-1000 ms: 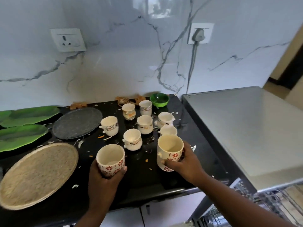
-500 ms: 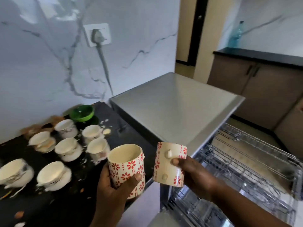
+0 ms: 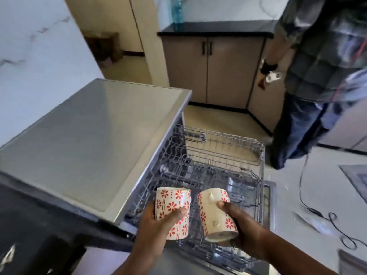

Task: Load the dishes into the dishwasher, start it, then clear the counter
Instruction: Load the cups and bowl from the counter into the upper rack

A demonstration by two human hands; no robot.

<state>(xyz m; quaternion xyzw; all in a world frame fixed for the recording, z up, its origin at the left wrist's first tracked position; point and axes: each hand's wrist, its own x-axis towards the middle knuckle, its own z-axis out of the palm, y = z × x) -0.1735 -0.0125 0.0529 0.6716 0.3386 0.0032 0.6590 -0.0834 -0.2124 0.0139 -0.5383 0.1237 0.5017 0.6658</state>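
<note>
I hold two cream mugs with red flower print over the pulled-out wire racks (image 3: 228, 155) of the open dishwasher. My left hand (image 3: 156, 225) grips the left mug (image 3: 172, 201), which is tilted with its mouth turned away from me. My right hand (image 3: 242, 225) grips the right mug (image 3: 214, 211), tipped so that its rim points down toward me. Both mugs hang above the near part of the upper rack. The racks look bare of dishes. The dishwasher's steel top (image 3: 95, 139) lies to the left.
The black counter's edge (image 3: 29, 225) shows at the lower left. Another person (image 3: 317, 76) stands at the right by brown cabinets (image 3: 218, 66). A black cable (image 3: 321, 213) trails over the pale floor. A blue bottle (image 3: 176, 14) stands on the far counter.
My view has swung right from the counter to the dishwasher. Both hands carried the mugs off the counter and over the racks, and tipped them over.
</note>
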